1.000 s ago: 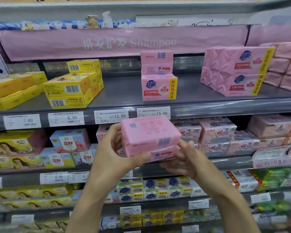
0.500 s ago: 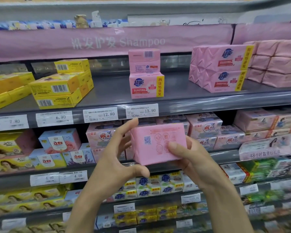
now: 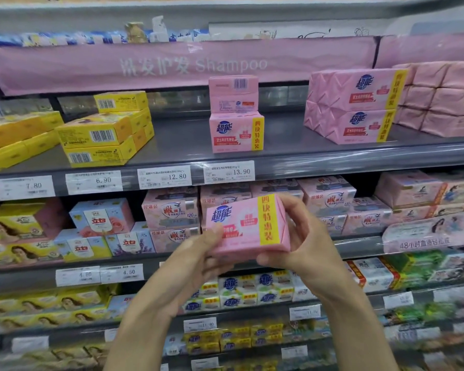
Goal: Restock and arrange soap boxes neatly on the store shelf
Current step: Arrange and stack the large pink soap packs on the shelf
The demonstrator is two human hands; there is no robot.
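I hold the pink soap box point(image 3: 248, 226) between both hands: left hand point(image 3: 196, 261) grips its lower-left edge, right hand point(image 3: 303, 245) cups its right end. Its yellow band point(image 3: 268, 220) lies nearest my right hand. Above both hands, two stacked pink boxes point(image 3: 236, 113) stand on the grey shelf point(image 3: 292, 145).

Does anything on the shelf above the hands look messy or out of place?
Yes. In the middle stack, the upper pink box faces backwards, barcode out, while the lower box shows its logo. The yellow boxes to the left sit askew, barcodes forward.
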